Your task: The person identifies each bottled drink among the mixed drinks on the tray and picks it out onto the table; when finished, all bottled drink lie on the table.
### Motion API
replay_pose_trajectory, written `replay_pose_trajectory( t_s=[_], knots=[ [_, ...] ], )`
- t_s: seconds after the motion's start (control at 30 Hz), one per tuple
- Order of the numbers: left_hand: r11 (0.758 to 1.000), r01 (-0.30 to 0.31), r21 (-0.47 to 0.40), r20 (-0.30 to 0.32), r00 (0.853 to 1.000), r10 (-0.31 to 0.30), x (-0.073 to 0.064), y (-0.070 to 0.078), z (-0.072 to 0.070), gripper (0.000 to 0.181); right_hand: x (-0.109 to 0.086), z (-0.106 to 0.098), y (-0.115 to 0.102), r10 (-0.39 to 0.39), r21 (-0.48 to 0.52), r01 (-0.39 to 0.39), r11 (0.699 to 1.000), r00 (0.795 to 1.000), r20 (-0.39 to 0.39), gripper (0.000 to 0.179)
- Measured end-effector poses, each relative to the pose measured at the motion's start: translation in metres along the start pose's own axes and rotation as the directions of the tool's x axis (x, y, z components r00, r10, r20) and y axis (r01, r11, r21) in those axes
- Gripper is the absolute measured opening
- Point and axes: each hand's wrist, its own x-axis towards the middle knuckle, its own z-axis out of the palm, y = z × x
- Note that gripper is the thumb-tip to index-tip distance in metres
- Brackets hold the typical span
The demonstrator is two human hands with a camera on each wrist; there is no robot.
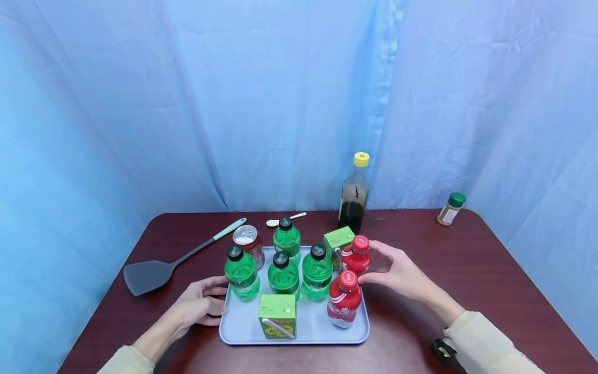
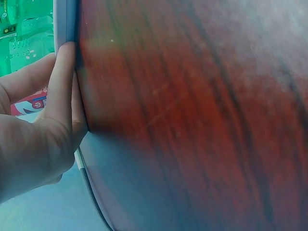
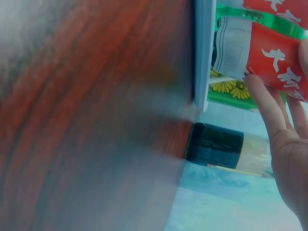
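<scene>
A pale blue tray (image 1: 317,332) holds several green soda bottles (image 1: 241,278) with black caps, two green juice boxes (image 1: 277,317) and two red-capped bottles. My right hand (image 1: 397,267) grips the rear red bottle (image 1: 355,259), thumb and fingers on opposite sides of its red label. That bottle stands upright at the tray's right side, partly behind the front red bottle (image 1: 344,301). At the tray's left edge, my left hand (image 1: 198,304) holds the rim; the left wrist view shows fingers (image 2: 62,82) against the tray wall (image 2: 66,19).
Behind the tray stands a yellow-capped bottle of dark liquid (image 1: 353,202). A soda can (image 1: 249,241) is at its back left corner, near a white spoon (image 1: 280,222). A grey spatula (image 1: 151,275) lies at left, a green-lidded spice jar (image 1: 450,210) at far right.
</scene>
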Motion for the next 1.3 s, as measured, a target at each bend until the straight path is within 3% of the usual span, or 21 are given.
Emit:
replay_pose_trajectory(
  t_s=[0.27,0.47,0.73,0.9,1.07,1.3],
  knots=[
    [1.000,0.001,0.011,0.009,1.000,-0.001,0.002,-0.002,-0.001,0.075,-0.004,-0.017,-0.003,-0.010,-0.040,0.008,0.999,0.999,-0.036,0.069],
    [1.000,0.001,0.007,0.002,1.000,-0.001,0.002,-0.002,-0.001,0.075,-0.009,-0.037,-0.005,0.012,-0.129,-0.027,0.991,0.993,-0.116,0.071],
    [1.000,0.000,0.010,-0.005,1.000,0.000,0.001,-0.001,0.000,0.075,-0.017,-0.060,-0.001,0.008,-0.272,-0.066,0.960,0.977,-0.212,0.074],
    [1.000,0.007,0.004,-0.007,1.000,-0.007,0.001,-0.002,-0.001,0.076,-0.018,-0.068,0.008,-0.017,-0.367,-0.088,0.926,0.962,-0.273,0.075],
    [1.000,0.008,0.011,-0.016,1.000,-0.008,0.001,-0.002,-0.001,0.075,-0.019,-0.073,0.016,-0.005,-0.392,-0.123,0.912,0.951,-0.311,0.075],
    [1.000,0.005,0.007,-0.018,1.000,-0.005,0.002,-0.001,0.000,0.075,-0.018,-0.078,0.025,0.018,-0.370,-0.142,0.918,0.947,-0.320,0.075]
  ],
)
